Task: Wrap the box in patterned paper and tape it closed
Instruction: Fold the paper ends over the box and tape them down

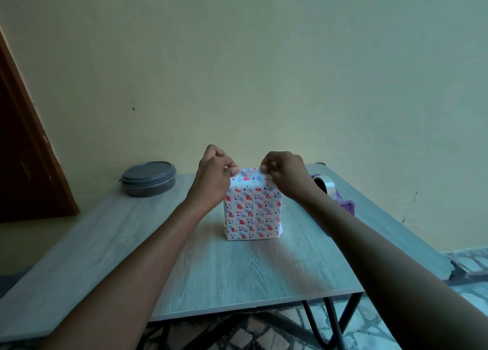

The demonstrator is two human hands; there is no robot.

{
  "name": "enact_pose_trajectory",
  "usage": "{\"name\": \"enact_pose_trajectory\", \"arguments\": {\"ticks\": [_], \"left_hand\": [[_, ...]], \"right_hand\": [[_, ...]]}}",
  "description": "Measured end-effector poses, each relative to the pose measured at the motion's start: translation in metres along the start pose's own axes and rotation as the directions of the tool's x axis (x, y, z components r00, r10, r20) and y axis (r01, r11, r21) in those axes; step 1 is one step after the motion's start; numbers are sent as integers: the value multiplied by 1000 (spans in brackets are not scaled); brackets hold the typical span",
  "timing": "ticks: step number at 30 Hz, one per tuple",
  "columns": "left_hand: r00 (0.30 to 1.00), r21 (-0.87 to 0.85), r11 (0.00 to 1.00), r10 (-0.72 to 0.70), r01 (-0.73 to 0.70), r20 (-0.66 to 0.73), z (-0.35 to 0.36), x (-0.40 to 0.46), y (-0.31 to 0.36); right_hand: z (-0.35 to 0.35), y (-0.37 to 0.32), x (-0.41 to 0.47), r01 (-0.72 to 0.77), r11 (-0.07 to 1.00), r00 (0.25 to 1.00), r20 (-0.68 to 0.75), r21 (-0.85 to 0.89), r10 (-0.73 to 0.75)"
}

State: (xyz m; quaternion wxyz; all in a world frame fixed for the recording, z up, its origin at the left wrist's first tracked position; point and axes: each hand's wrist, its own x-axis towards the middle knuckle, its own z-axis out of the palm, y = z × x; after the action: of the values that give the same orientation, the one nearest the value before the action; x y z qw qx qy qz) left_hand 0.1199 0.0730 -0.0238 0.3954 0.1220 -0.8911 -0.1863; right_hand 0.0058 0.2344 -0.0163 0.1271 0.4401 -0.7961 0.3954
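My left hand [214, 175] and right hand [284, 174] have fingers clamped on the upright heart-patterned paper-wrapped box [252, 212]'s top flap; I should crease it flat, evenly, before taping.

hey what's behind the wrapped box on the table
Behind the box only the bare table and wall show. The tape dispenser sits back right, the lidded container back left. Anything directly behind the box is hidden.

Grey wood-grain table [237, 270] carries wrapped box [253, 212] upright at centre, lidded tub [148, 178] far left, tape dispenser [334, 194] far right.
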Motion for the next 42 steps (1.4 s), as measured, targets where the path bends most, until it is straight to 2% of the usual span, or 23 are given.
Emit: {"name": "enact_pose_trajectory", "arguments": {"ticks": [4, 7, 10, 14, 20, 25, 29, 31, 34, 37, 39, 42], "left_hand": [[999, 7, 999, 34, -34, 25, -2, 3, 0], [995, -28, 999, -39, 41, 89, -2, 6, -1], [994, 1, 998, -70, 70, 82, -1, 9, 1], [994, 5, 996, -93, 93, 48, 0, 13, -2], [987, -49, 989, -133, 138, 85, 0, 19, -10], [988, -74, 986, -149, 151, 31, 6, 15, -9], [994, -50, 993, -101, 103, 40, 14, 14, -11], [993, -38, 994, -105, 107, 45, 18, 16, -14], [993, -24, 993, -119, 119, 16, 19, 18, -16], [998, 11, 1000, -24, 25, -49, 16, 16, -14], [984, 66, 987, 152, -146, -89, 13, 11, -8], [920, 157, 908, 391, -389, 18, 17, -1, -2]], "right_hand": [[3, 3, 6, -21, 999, 1000, 21, -40, 22], [2, 4, 9, -56, 997, 998, 34, -46, 58], [2, -1, 14, -116, 989, 990, 66, -92, 123], [-1, -8, 23, -117, 979, 985, 104, -169, 135], [1, -2, 29, -226, 964, 962, 121, -143, 244], [-1, 9, 29, -291, 957, 956, 34, -8, 291], [9, 14, 26, -311, 950, 950, -14, -13, 311], [13, 21, 23, -374, 921, 927, 30, 114, 373], [15, 29, 13, -464, 772, 876, 99, 435, 471], [17, 31, 12, -462, 723, 868, 95, 514, 487], [18, 31, 11, -458, 729, 869, 84, 508, 487], [22, 34, 9, -431, 753, 883, 60, 498, 466]]}}
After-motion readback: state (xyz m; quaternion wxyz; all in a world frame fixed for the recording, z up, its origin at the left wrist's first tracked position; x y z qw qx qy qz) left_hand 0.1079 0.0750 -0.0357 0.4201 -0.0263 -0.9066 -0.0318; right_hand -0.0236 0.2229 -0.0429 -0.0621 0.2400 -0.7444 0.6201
